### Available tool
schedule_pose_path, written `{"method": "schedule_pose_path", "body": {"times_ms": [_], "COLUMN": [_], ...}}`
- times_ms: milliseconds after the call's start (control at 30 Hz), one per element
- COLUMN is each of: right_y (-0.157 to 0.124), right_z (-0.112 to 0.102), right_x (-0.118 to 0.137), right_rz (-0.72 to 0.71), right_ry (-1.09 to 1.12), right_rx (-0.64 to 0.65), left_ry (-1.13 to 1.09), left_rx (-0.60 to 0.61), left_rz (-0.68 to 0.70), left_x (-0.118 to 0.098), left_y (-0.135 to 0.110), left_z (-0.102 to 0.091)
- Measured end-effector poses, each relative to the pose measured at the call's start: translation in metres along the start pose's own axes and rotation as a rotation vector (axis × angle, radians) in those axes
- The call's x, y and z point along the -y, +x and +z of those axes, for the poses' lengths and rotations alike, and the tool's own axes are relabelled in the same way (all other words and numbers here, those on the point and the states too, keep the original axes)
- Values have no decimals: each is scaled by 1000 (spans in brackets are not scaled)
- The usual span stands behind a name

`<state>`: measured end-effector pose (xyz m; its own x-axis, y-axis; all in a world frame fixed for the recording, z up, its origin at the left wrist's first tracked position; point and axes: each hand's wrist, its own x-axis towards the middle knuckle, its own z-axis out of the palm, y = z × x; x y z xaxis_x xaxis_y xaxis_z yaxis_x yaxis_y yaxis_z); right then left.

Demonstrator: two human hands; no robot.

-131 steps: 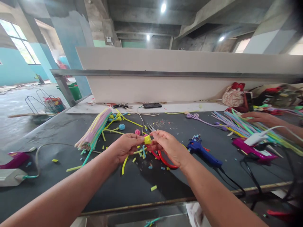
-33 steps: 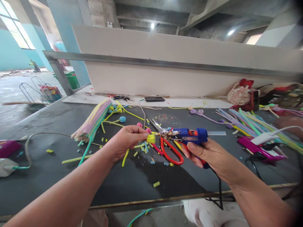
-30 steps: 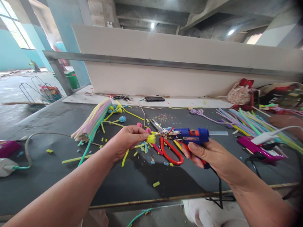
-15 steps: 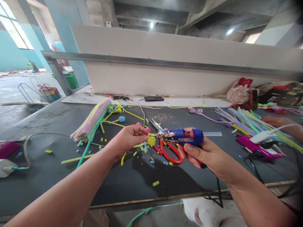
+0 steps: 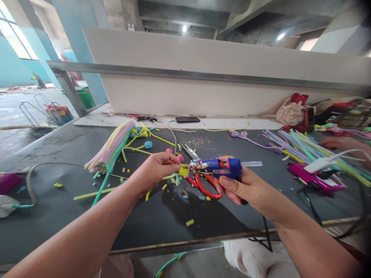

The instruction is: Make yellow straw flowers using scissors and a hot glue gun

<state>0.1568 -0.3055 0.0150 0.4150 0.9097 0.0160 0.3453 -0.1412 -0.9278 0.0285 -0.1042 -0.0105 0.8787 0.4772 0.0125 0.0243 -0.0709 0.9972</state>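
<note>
"What are the hands holding?"

"The left hand is pinching one yellow pipe-cleaner tuft. The right hand is gripping one blue glue gun, and its tip is pointing at the tuft."

"Where's the room?"

"Dark table top is stretching from the hands to the front edge, with one yellow bit lying there."

"What's near?"

"One pair of scissors is lying under the gun. Two pink balls are sitting just past the left fingertips."

Dark table with red-handled scissors
</note>
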Motion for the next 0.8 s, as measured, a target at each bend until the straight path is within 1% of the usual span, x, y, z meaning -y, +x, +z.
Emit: {"method": "schedule_pose_path", "body": {"times_ms": [167, 433, 633, 700, 800], "right_y": [-1, 0, -3, -2, -1], "right_z": [-4, -5, -5, -2, 2], "right_x": [-2, -2, 0, 0, 2], "right_rz": [-7, -4, -33, -35, -18], "right_ry": [5, 34, 68, 47, 3], "right_rx": [-2, -30, -21, -1, 15], "left_ry": [0, 12, -40, -73, -132], "left_rx": [-22, -21, -50, -32, 0], "left_rz": [-2, 14, -86, -127, -149], "left_x": [-2, 5, 4, 4, 4], "left_y": [-1, 4, 3, 3, 4], "left_z": [1, -2, -4, -4, -5]}}
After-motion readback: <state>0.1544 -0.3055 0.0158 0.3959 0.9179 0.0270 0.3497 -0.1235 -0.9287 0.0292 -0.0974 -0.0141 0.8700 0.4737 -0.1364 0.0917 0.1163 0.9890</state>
